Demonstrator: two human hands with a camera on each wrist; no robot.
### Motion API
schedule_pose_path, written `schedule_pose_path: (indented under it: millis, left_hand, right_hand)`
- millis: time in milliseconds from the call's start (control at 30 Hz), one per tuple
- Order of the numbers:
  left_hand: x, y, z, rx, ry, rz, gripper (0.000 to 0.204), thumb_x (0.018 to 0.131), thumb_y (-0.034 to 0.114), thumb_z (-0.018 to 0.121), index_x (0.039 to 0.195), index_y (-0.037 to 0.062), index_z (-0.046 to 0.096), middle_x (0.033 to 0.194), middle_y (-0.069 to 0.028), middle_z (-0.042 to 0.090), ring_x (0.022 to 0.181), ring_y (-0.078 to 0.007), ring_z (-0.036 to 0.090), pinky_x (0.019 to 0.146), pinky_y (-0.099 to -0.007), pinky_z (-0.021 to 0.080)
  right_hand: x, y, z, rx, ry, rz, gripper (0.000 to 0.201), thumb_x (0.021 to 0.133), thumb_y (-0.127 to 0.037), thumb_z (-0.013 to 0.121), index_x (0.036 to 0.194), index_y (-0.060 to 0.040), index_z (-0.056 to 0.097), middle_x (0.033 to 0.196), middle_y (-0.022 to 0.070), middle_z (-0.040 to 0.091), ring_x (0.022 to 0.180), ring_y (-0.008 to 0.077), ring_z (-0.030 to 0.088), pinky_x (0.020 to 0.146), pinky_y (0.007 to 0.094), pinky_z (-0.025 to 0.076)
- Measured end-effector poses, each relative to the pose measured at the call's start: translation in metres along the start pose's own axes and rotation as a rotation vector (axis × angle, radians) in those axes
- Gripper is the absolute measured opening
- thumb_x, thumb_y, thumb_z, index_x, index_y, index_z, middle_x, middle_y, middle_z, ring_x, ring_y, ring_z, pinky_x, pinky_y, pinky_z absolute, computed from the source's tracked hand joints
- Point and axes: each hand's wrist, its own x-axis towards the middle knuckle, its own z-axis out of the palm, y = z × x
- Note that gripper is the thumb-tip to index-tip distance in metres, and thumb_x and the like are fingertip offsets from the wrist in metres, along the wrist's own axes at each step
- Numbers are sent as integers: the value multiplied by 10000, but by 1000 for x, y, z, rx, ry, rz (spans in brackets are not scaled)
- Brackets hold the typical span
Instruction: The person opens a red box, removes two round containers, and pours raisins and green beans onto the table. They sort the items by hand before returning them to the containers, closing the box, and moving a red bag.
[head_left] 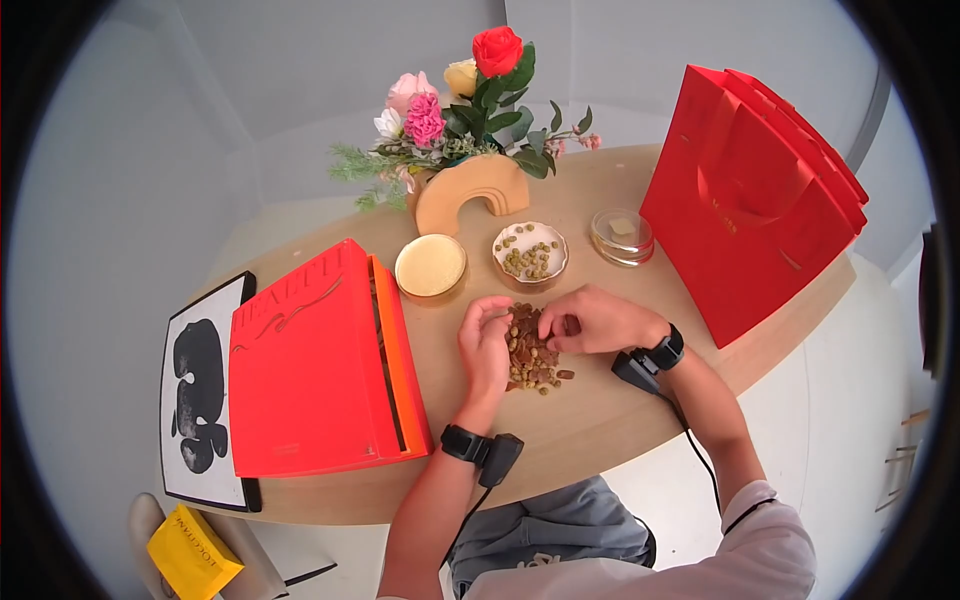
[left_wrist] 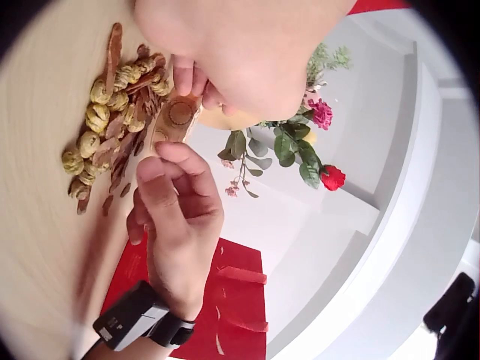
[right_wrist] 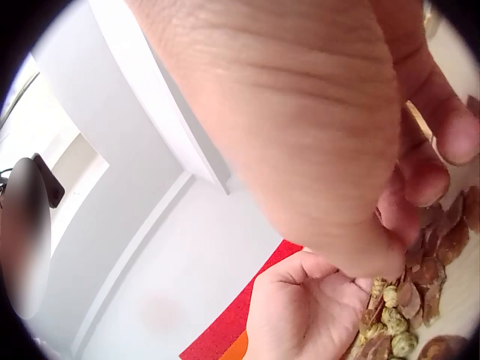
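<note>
A loose pile of brown dried slices and yellow-green dried buds point(head_left: 535, 365) lies on the wooden table between my hands. My left hand point(head_left: 487, 345) rests along the pile's left side, fingers loosely bent. Over the far right of the pile, my right hand point(head_left: 600, 320) reaches down with bent fingers. In the left wrist view, its thumb point(left_wrist: 159, 187) and index finger are close together, and no piece shows between them. Just beyond the pile stands a scalloped white-lined bowl point(head_left: 512, 280) holding several green buds. The right wrist view shows buds and slices point(right_wrist: 409, 300) under the right fingers.
Left of the bowl is a round cream-topped container point(head_left: 431, 266); right of it, a clear round dish point(head_left: 622, 238). Flowers point(head_left: 470, 110) stand behind in a tan arch vase point(head_left: 470, 195). A red box point(head_left: 310, 370) and framed picture point(head_left: 205, 390) lie left, a red bag point(head_left: 745, 210) stands right.
</note>
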Motion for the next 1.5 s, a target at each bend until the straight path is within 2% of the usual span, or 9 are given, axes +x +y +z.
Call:
schedule_pose_path:
  millis: [67, 133, 433, 500, 600, 900, 1167, 1233, 1500]
  left_hand:
    - [-5, 14, 1, 87, 15, 12, 275, 888, -31, 538, 1122, 0, 678, 1089, -87, 697, 1013, -170, 655, 883, -336, 550]
    - [-15, 48, 2, 654, -16, 51, 256, 877, -36, 588, 1106, 34, 678, 995, -65, 674, 955, -226, 669, 853, -379, 543]
    - [-25, 63, -4, 1061, -252, 39, 266, 929, 175, 740, 1156, 51, 681, 992, -146, 667, 922, -328, 681, 804, -463, 538]
    - [-26, 59, -4, 1094, -246, 62, 267, 934, 191, 741, 1156, 52, 683, 990, -146, 664, 916, -330, 680, 803, -462, 538]
    - [-27, 54, -2, 1126, -232, 94, 256, 943, 201, 735, 1149, 57, 688, 981, -146, 658, 906, -336, 678, 801, -462, 538]
    - [-25, 44, -1, 1135, -234, 226, 191, 943, 119, 733, 1119, 58, 691, 918, -141, 651, 828, -318, 668, 741, -438, 533]
    - [-23, 50, 8, 1320, -257, 242, 167, 942, 108, 727, 1091, 73, 662, 953, -128, 650, 894, -337, 670, 780, -454, 531]
    - [-23, 55, 14, 1382, -307, 187, 187, 955, 155, 718, 1117, 91, 647, 1041, -138, 651, 1019, -369, 659, 845, -474, 547]
    - [-17, 59, 22, 1410, -363, 153, 167, 952, 168, 720, 1089, 100, 653, 1020, -124, 651, 1010, -356, 659, 828, -479, 541]
  right_hand:
    - [-6, -2, 1, 29, -105, 86, 180, 905, -175, 765, 1054, -74, 757, 763, 70, 732, 666, 169, 685, 670, 311, 552]
    - [-8, 0, 3, 32, -112, 84, 176, 906, -178, 767, 1051, -78, 760, 759, 66, 733, 665, 161, 681, 665, 306, 546]
    - [-9, 47, 2, 305, 8, 126, 129, 932, -157, 756, 1022, -65, 759, 704, -33, 678, 592, 38, 560, 573, 259, 443]
    - [-10, 40, -7, 449, -14, 305, 120, 961, -170, 749, 1019, -65, 746, 648, -79, 573, 505, 14, 438, 460, 245, 338]
    - [-10, 51, -7, 624, 22, 289, 123, 978, -187, 718, 1022, -74, 731, 624, -72, 534, 466, 24, 402, 414, 232, 285]
    - [-9, 69, -13, 1037, 75, 279, 133, 994, -202, 721, 1037, -98, 652, 600, -84, 426, 463, 27, 342, 435, 224, 272]
    - [-8, 71, -12, 1061, 72, 265, 131, 1023, -229, 702, 1026, -123, 626, 612, -88, 425, 483, 25, 338, 466, 224, 276]
    - [-9, 71, -12, 1070, 76, 256, 133, 1022, -230, 705, 1026, -122, 627, 615, -86, 428, 488, 26, 342, 465, 224, 276]
    - [-7, 73, -10, 1090, 76, 217, 133, 1018, -223, 710, 1027, -112, 636, 617, -79, 429, 492, 35, 350, 470, 227, 286]
